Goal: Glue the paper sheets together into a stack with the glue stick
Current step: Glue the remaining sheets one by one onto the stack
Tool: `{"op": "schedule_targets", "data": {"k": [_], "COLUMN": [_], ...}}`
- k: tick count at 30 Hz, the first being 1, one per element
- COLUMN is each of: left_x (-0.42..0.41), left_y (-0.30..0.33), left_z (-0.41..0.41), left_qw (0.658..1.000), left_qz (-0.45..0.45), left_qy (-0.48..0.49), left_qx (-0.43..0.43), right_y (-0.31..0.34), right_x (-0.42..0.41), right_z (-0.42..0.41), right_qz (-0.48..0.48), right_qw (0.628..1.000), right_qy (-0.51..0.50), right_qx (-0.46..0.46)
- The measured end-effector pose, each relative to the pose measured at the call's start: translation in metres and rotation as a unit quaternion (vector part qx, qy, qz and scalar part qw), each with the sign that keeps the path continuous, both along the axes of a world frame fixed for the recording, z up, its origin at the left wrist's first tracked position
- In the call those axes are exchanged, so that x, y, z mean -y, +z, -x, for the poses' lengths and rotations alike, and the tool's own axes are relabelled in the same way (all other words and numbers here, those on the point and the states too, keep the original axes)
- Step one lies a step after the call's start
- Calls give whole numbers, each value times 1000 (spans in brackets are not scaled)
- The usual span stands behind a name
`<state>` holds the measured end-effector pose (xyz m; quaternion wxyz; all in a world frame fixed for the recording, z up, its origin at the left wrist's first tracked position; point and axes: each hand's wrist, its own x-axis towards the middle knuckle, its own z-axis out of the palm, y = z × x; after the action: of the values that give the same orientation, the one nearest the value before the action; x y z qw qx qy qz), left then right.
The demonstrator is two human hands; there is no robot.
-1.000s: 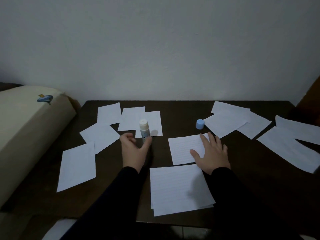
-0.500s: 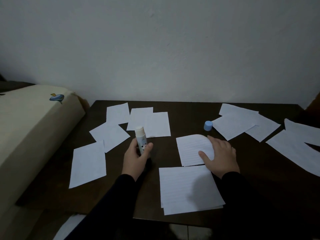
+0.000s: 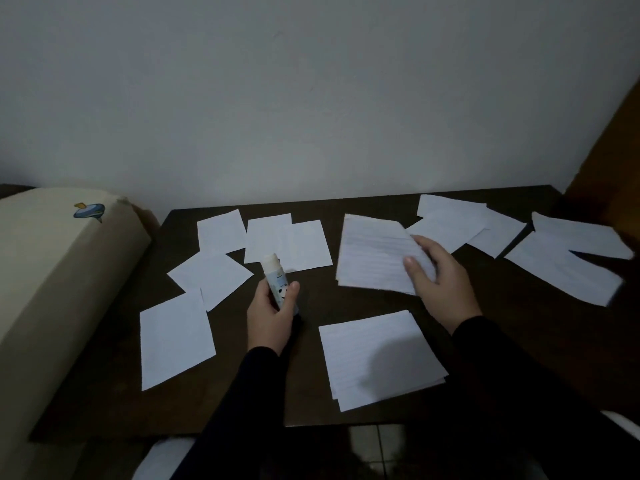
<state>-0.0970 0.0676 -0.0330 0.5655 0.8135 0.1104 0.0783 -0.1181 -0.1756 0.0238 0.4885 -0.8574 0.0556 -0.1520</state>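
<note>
White, faintly lined paper sheet (image 3: 375, 252) is lifted off the dark wooden desk (image 3: 502, 317), tilted up toward the wall, pinched at its right edge by the right hand (image 3: 440, 282), thumb on the near face and fingers curled behind it. White glue stick with a pale printed label (image 3: 277, 284), cap off, stands roughly upright in the left hand (image 3: 270, 315), whose fingers and thumb wrap its lower barrel; tip points up and away from any paper. Small stack of lined white sheets (image 3: 381, 358) lies flat at the near desk edge, just below the raised sheet, edges slightly offset. Loose white sheets lie scattered left (image 3: 176, 337) and right (image 3: 568, 265), several overlapping. Cream padded cushion with a small blue print (image 3: 52, 271) sits beside the desk's left end. Judgement: sheet is on its way to the stack. Risks: held by one edge only, the sheet could droop or fold and land skewed; whether its glued face is up or down cannot be told, so a wrong-side landing would not bond; the stack is unpinned and could shift on contact; the uncapped stick could smear a loose sheet nearby.
</note>
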Motion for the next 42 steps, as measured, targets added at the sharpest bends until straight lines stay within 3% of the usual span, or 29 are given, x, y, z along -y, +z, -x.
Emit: {"op": "schedule_targets", "data": {"k": [3,7,9,12,14,19,28,31,36,42], "left_x": [0,-1,0,0,0,0,-3,-6,-10,-21], "left_y": [-1,-1,-1,-2,-2,-3,0,1,2,-2], "left_z": [0,1,2,2,2,0,1,0,-7,-12], "left_qw": [1000,1000,1000,1000,1000,1000,1000,999,998,990], "left_qz": [-7,-11,-11,-14,-15,-15,15,33,58,133], "left_qy": [-8,2,4,1,4,5,15,11,15,14], "left_qx": [0,-1,-1,-1,-2,-5,-5,-15,-28,-39], "right_y": [11,-3,-18,-39,-50,-71,-32,-23,-20,-40], "right_x": [-1,-6,-8,-11,-16,-24,-35,-50,-86,-117], "right_z": [10,20,24,29,31,40,12,-4,-43,-85], "right_qz": [-4,69,132,320,375,403,363,369,292,335], "right_qw": [991,973,963,922,903,873,888,896,932,919], "right_qy": [79,119,116,83,88,156,136,107,89,163], "right_qx": [-105,-187,-206,-201,-192,-227,-247,-222,-195,-128]}}
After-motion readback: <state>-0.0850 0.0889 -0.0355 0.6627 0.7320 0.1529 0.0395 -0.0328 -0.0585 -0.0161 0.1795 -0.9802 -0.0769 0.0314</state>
